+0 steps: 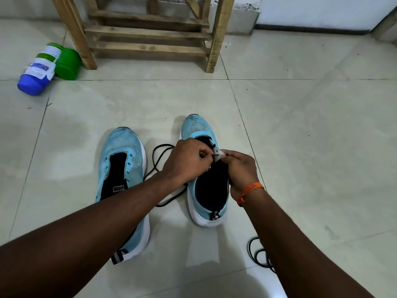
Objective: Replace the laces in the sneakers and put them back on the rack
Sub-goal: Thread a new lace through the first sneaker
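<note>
Two light blue sneakers stand side by side on the tiled floor, toes pointing away from me. The left sneaker [122, 160] has bare eyelets and no lace. Over the right sneaker [198, 130] my left hand [187, 160] pinches the tip of a black lace [160, 155] at an eyelet. My right hand [241, 168], with an orange thread at its wrist, holds that sneaker's eyelet flap and tongue. The lace loops loosely on the floor between the two sneakers. A second black lace [258, 252] lies coiled beside my right forearm.
A wooden slatted rack [148, 33] stands against the wall straight ahead. To its left a blue-capped white container [39, 69] lies on its side next to a green tub [68, 63]. Bare tiles stretch to the right.
</note>
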